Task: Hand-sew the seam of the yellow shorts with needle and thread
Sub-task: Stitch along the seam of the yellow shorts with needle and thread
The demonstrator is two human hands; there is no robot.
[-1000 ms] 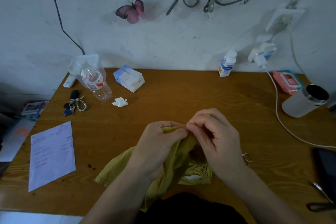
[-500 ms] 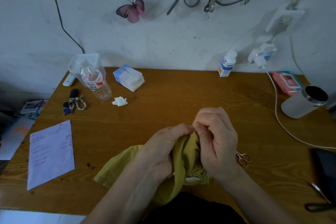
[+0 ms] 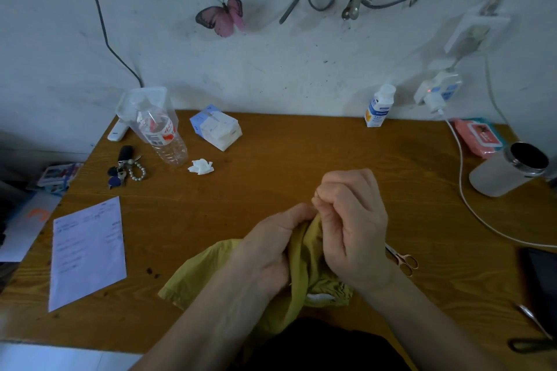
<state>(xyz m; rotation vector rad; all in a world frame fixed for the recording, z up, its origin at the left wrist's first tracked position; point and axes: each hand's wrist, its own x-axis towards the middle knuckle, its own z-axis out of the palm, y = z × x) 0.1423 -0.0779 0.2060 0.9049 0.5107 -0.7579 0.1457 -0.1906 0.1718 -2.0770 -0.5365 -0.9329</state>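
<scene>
Your left hand (image 3: pixel 271 247) grips the yellow shorts (image 3: pixel 196 277). Its fingers are curled round a raised fold of the cloth, and the thumb lies along the top of this fold. Your right hand (image 3: pixel 352 226) is just to the right of the fold and touches it. Its grip is pressed together: all fingers are curled in, and the thumb tip meets the forefinger a little above the top of the fold. The needle is too small to see, so I cannot tell what these fingertips pinch.

The shorts lie bunched on the near edge of the surface (image 3: pixel 301 153), and part of the cloth hangs over this edge. Small scissors (image 3: pixel 402 259) lie just to the right of the shorts, partly behind your right wrist. A sheet of paper (image 3: pixel 87 253) lies flat to the left of the shorts, well apart from them. Beyond the shorts to the left there are a crumpled tissue (image 3: pixel 201 166), a clear plastic bottle (image 3: pixel 164 138), a bunch of keys (image 3: pixel 125 167) and a tissue pack (image 3: pixel 217 131). Far to the right of the shorts a white cable (image 3: pixel 461 190) runs over the surface, and a pale cup (image 3: pixel 506 172) stands near it.
</scene>
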